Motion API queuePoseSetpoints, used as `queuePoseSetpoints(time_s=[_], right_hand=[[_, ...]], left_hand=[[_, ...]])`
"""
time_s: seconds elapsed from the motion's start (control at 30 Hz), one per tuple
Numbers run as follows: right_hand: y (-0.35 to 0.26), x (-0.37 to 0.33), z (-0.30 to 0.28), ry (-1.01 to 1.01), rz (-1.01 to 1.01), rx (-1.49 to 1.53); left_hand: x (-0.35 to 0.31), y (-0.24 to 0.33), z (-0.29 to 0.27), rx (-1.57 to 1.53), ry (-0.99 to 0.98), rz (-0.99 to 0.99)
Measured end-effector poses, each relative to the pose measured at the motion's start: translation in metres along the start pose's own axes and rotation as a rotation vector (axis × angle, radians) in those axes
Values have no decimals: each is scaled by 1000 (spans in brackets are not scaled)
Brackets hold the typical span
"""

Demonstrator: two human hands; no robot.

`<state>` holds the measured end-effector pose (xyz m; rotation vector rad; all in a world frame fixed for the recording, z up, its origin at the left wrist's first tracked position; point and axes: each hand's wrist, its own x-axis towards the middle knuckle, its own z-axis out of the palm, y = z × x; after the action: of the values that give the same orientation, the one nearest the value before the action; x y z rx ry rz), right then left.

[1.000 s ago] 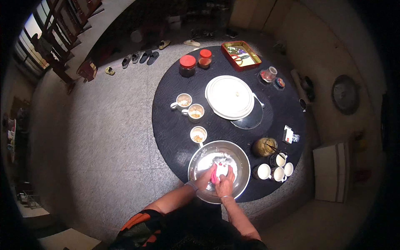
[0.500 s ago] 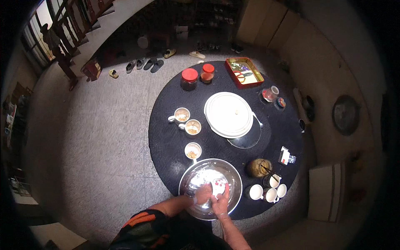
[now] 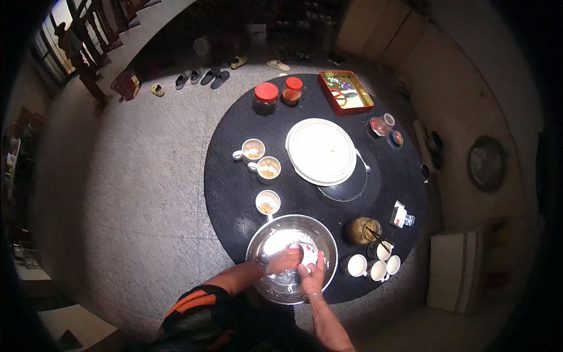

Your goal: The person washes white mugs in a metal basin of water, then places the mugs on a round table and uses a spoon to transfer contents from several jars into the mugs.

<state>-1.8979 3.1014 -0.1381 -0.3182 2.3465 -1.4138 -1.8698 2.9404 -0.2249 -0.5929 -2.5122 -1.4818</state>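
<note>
Over a wide metal basin (image 3: 275,233) at the table's near edge, both my hands are on a white mug (image 3: 309,252) with a red flower pattern. My right hand (image 3: 312,278) grips it from the right and below, thumb and fingers around its side. The mug is tipped, its mouth toward my left hand (image 3: 284,261). That hand reaches to the mug's mouth from the left; its fingertips are hidden there. Just beyond the basin is a mug (image 3: 268,202) with brown bits in it. Two similar mugs (image 3: 268,168) stand farther back, also holding brown bits.
Several white-lined mugs (image 3: 356,265) cluster right of the basin, beside a glass jar (image 3: 358,230) with dark chopsticks. A large white lid (image 3: 321,152) covers mid-table. Behind it are red-lidded jars (image 3: 266,92) and a red tray (image 3: 337,107) with scissors. Shoes (image 3: 209,77) lie on the floor beyond.
The mug has turned so its mouth faces my left hand, which has moved right against it. My view has shifted slightly; the table items stay put.
</note>
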Motion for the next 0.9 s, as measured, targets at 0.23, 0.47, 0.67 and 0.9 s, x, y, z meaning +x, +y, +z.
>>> queuePoseSetpoints(time_s=[0.23, 0.47, 0.67, 0.9], right_hand=[[-21, 8, -3, 27, -6, 11], [-7, 7, -11, 6, 75, 70], [7, 15, -19, 25, 228, 447], [-8, 24, -4, 207, 230, 504]], left_hand=[[29, 77, -2, -543, 293, -765], [25, 40, -28, 173, -330, -343], [14, 48, -15, 33, -82, -329], [42, 110, -2, -733, 409, -649]])
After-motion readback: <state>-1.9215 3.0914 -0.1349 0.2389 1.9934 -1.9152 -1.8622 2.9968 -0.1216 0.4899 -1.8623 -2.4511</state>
